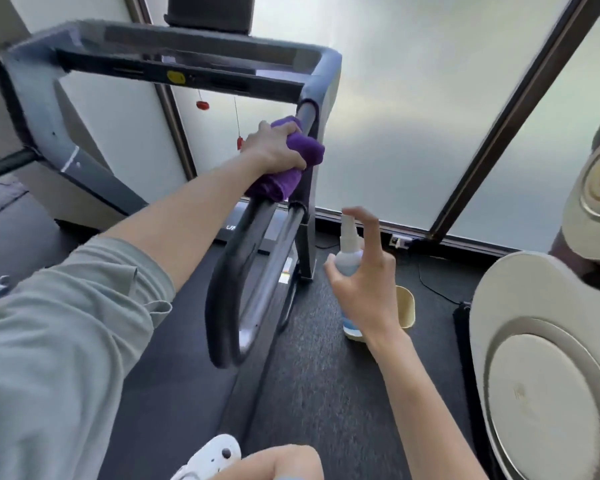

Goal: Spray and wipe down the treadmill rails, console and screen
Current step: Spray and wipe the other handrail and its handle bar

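While a purple cloth (290, 157) is lying bunched over the upper stretch of the treadmill's right rail (257, 271), the person's left hand (274, 150) is gripping it, fingers curled down over the fabric and pressing it against the rail just below the console (187, 64). Part of the cloth is hanging beneath the hand on the near side of the rail. To the right of the rail and lower, well apart from the cloth, the right hand (364, 282) is holding a small white and blue spray bottle (350, 258) upright, thumb and lower fingers wrapped around its body while the index finger is standing raised beside the nozzle; whether it is touching the pump cannot be told. The rail itself is looping back toward the camera as a dark padded bar beside a silver tube. Above the rail, the grey console frame is carrying a yellow sticker, with red safety clips (202, 105) dangling under it on cords. Beyond the rail, frosted window panels (413, 116) are filling the background. Right of the rail, on the dark floor (326, 375), a pale cup-like container (406, 306) is sitting behind the bottle hand, and beige rounded equipment (541, 358) is crowding the edge. A white perforated shoe (215, 455) is showing below the rail.
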